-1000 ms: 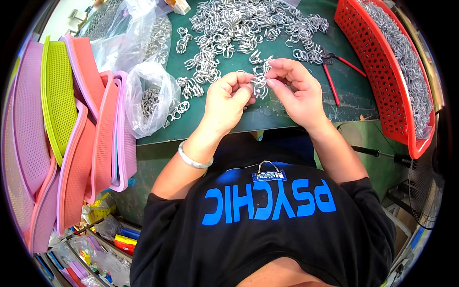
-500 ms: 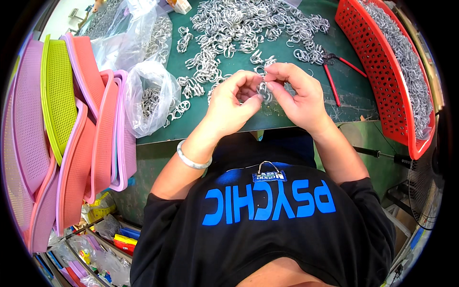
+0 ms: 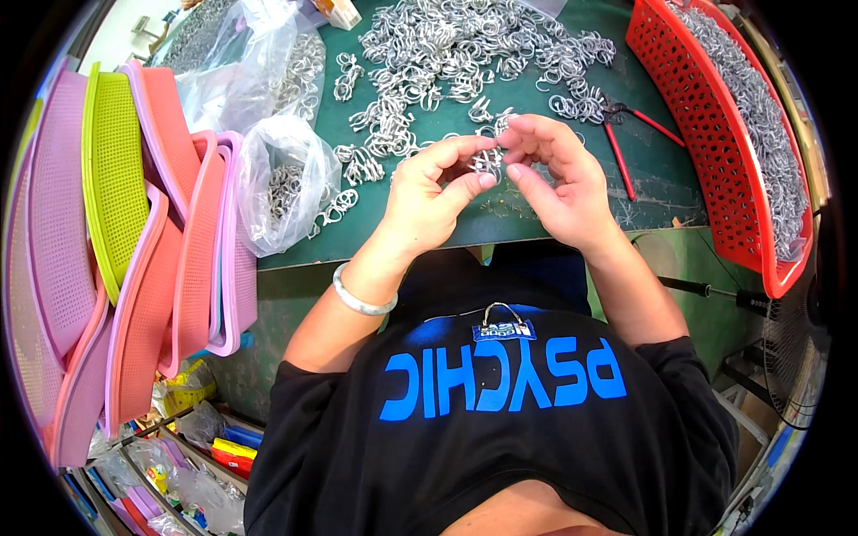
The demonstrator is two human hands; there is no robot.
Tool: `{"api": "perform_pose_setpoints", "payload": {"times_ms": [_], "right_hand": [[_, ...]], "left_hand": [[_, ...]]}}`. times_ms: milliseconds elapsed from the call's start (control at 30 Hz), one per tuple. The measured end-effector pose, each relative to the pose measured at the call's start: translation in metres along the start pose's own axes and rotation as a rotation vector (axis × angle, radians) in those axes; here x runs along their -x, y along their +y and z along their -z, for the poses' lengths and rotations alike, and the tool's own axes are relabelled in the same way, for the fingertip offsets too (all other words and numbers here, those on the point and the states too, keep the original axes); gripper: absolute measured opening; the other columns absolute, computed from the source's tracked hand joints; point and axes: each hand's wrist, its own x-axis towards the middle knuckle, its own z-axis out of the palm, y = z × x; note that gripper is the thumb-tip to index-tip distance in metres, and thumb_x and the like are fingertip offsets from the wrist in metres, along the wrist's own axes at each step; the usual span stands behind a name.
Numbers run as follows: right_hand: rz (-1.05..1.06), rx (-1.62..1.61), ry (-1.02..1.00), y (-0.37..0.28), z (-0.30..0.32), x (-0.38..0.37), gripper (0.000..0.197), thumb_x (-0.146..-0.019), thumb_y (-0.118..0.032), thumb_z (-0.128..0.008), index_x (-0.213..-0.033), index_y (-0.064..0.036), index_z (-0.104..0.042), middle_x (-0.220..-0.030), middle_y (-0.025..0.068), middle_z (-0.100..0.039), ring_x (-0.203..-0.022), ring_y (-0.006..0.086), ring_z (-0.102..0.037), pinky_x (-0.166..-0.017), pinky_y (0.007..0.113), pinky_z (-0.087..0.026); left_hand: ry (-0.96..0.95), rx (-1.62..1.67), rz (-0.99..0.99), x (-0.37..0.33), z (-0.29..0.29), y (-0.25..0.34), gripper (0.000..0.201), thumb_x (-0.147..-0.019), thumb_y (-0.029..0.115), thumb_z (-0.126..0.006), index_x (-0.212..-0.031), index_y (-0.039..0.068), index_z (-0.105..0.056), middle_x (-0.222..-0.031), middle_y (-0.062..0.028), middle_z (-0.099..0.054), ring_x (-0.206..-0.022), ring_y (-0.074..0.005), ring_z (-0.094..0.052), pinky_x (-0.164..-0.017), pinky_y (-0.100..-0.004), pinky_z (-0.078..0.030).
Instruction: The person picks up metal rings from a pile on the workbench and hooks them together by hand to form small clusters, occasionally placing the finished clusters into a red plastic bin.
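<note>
My left hand [image 3: 432,189] is closed on a small cluster of silver metal rings [image 3: 485,161], pinched between thumb and fingers above the front of the green table. My right hand [image 3: 556,179] faces it from the right, its thumb and fingers curved and spread apart. The right fingertips are close to the rings and the left index finger; whether they touch is hard to tell. Beyond both hands lies a big loose pile of linked silver rings [image 3: 447,45]. Red-handled pliers [image 3: 618,161] rest with jaws apart to the right of the pile.
A red perforated basket [image 3: 706,134] full of metal rings borders the table [image 3: 393,237] on the right. At the left stand a clear plastic bag [image 3: 299,201] with rings inside, a larger bag [image 3: 237,76], and stacked pink, purple and green baskets [image 3: 116,179].
The right thumb and fingers have parted from the rings, which stay in the left hand. Those rings now sit slightly higher and tilted differently between the left fingertips.
</note>
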Motion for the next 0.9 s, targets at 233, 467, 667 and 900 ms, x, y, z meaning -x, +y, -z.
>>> {"api": "perform_pose_setpoints", "payload": {"times_ms": [233,467,667,900], "right_hand": [[-0.14,-0.038,-0.027,0.004,-0.001,0.007,0.044,-0.074,0.008,-0.057,-0.115,-0.0028,-0.047,-0.094,0.0073,-0.056,-0.077,0.01,-0.055,-0.066,0.022,-0.044],[-0.217,-0.073,-0.053,0.001,-0.005,0.009,0.048,-0.072,0.005,-0.06,-0.117,-0.0042,-0.045,-0.093,0.0061,-0.055,-0.075,0.0096,-0.053,-0.065,0.022,-0.044],[-0.054,0.13,-0.025,-0.008,-0.011,0.006,0.052,-0.069,0.003,-0.063,-0.117,-0.0043,-0.045,-0.089,0.0055,-0.054,-0.073,0.0114,-0.052,-0.063,0.023,-0.044],[-0.004,0.123,0.042,-0.003,-0.015,0.006,0.048,-0.071,0.008,-0.057,-0.116,-0.0023,-0.045,-0.082,0.0048,-0.054,-0.068,0.0115,-0.052,-0.06,0.023,-0.044]], "left_hand": [[0.011,0.105,-0.024,0.0,-0.003,0.004,0.031,-0.078,0.0,-0.062,-0.109,0.002,-0.056,-0.087,-0.0001,-0.057,-0.078,-0.0056,-0.051,-0.069,-0.0191,-0.043],[0.101,0.276,0.114,-0.001,-0.006,0.008,0.027,-0.081,0.006,-0.061,-0.106,0.001,-0.055,-0.085,-0.0008,-0.058,-0.073,-0.0061,-0.052,-0.064,-0.0188,-0.043],[0.147,0.362,0.269,-0.001,-0.002,0.01,0.022,-0.081,0.017,-0.063,-0.097,0.003,-0.057,-0.078,-0.001,-0.06,-0.066,-0.0066,-0.054,-0.058,-0.0199,-0.042],[0.107,0.444,0.28,0.001,-0.005,0.017,0.021,-0.087,0.013,-0.053,-0.105,0.002,-0.055,-0.085,-0.0039,-0.06,-0.071,-0.0103,-0.058,-0.061,-0.0216,-0.048]]}}
